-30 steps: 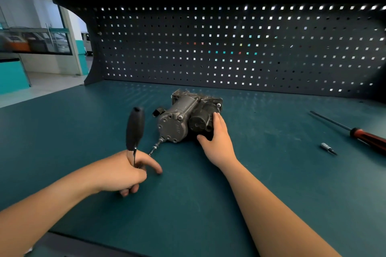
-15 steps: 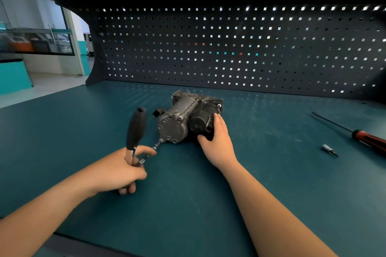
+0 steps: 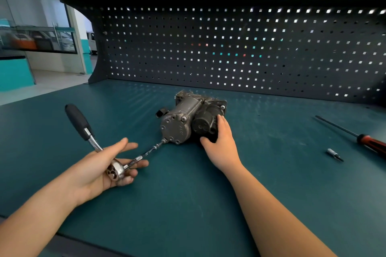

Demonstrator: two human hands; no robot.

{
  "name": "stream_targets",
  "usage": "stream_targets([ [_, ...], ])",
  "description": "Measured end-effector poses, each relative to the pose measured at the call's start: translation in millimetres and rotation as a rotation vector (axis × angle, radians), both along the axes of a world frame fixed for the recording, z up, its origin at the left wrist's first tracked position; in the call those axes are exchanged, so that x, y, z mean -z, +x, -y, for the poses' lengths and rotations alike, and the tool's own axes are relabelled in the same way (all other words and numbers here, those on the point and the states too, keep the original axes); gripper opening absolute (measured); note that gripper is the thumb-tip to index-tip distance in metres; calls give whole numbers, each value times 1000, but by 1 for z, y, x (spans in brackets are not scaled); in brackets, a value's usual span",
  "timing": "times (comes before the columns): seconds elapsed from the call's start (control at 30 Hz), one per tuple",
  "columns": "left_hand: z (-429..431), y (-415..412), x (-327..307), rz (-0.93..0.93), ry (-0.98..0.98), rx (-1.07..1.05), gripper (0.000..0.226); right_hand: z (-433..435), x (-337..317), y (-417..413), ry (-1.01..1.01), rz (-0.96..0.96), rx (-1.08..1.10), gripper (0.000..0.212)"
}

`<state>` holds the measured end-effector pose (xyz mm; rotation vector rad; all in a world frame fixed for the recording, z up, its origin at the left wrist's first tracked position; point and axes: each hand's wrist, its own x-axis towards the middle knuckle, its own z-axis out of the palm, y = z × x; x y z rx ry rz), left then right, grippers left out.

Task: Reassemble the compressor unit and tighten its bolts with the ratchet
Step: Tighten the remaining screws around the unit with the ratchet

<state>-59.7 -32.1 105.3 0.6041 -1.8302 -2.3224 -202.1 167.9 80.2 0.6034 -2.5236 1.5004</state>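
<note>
Head | left hand [image 3: 100,170] palm-up, fingers straight, cradling ratchet [image 3: 83,129] head | extension [image 3: 146,153] tip at compressor [image 3: 181,119] | right hand [image 3: 222,148] flat on compressor, fingers nearly straight

Left hand [image 3: 108,165] lies palm-up, fingers [image 3: 123,143] straight — right hand [image 3: 221,148] palm-down, relaxed.

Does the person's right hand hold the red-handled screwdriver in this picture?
No: the right hand rests on the compressor unit, while the screwdriver lies untouched on the bench far to its right.
</note>
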Motion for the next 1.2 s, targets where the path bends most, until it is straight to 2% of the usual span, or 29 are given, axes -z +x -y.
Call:
stream_targets([
  [0.13, -2, 0, -1, 9, -24, -8, 27, 0, -2, 5, 15, 24, 17, 77],
  [0.27, -10, 0, 1, -2, -236, -26, 19, 1, -6, 10, 71, 94, 124, 74],
  [0.4, -20, 3, 3, -27, -457, -11, 35, 0, -7, 12, 163, 117, 159, 69],
  [0.7, -20, 4, -2, 15, -599, 52, 37, -3, -8, 13, 137, 107, 105, 77],
  [1.03, -33, -5, -21, 304, -1267, 381, 25, -3, -7, 11, 124, 125, 87, 77],
  [1.13, -20, -4, -23, 290, -1277, 378, 20, -1, -7, 11, 97, 136, 81, 78],
  [1.2, -11, -2, -17, 185, -1028, 264, 20, 0, -6, 11, 82, 143, 83, 78],
])
